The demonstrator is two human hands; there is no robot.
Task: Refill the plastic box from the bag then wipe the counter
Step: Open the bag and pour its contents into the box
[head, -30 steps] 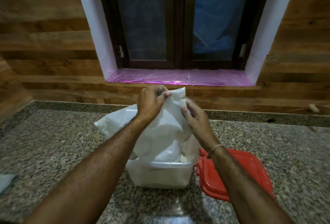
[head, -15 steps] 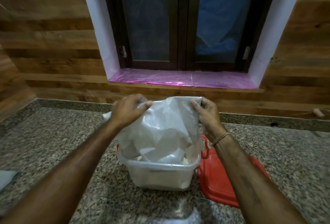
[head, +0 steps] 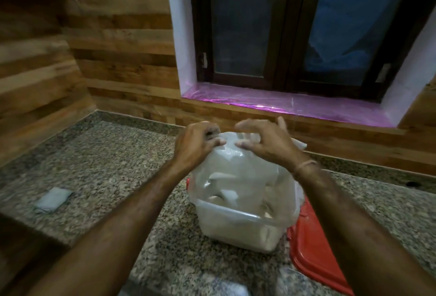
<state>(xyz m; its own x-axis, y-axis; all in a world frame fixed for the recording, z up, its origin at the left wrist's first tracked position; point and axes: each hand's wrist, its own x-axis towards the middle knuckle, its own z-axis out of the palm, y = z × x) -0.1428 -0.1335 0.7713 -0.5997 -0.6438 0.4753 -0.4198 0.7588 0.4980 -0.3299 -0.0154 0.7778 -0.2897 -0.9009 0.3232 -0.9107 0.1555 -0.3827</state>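
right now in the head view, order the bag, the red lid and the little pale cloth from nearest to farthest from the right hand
1. bag: directly under the right hand.
2. red lid: lower down on the counter, under the right forearm.
3. pale cloth: far off on the left of the counter.

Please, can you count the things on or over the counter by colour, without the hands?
White or clear plastic: 2 (the bag and the box under it)
Red: 1 (the lid beside the box)
Pale grey-blue: 1 (a small folded cloth at the left)
Total: 4
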